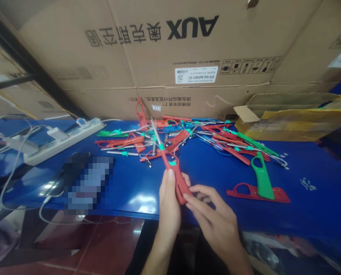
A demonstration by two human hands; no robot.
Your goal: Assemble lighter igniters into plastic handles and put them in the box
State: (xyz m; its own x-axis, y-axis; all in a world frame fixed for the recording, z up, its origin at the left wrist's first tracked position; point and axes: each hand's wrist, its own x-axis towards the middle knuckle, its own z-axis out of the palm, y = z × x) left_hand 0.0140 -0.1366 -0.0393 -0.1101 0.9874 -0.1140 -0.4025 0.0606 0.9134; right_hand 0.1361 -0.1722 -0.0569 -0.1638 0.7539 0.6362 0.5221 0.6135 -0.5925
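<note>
A red long-nosed lighter (174, 172) with a metal tube and a green collar is held up over the front edge of the blue table (136, 183). My left hand (168, 208) wraps its fingers round the red handle from the left. My right hand (213, 219) pinches the handle's lower end from the right. The metal tube points up and away toward a heap of lighter parts (187, 137), red, green and blue shells and metal tubes.
A green handle shell (262, 177) lies across a red shell (258, 193) at right. A white power strip (64, 139) with cables sits at left, beside a blurred dark object (86, 183). Large cardboard boxes (170, 57) wall the back; a yellow bag-lined carton (296, 120) stands right.
</note>
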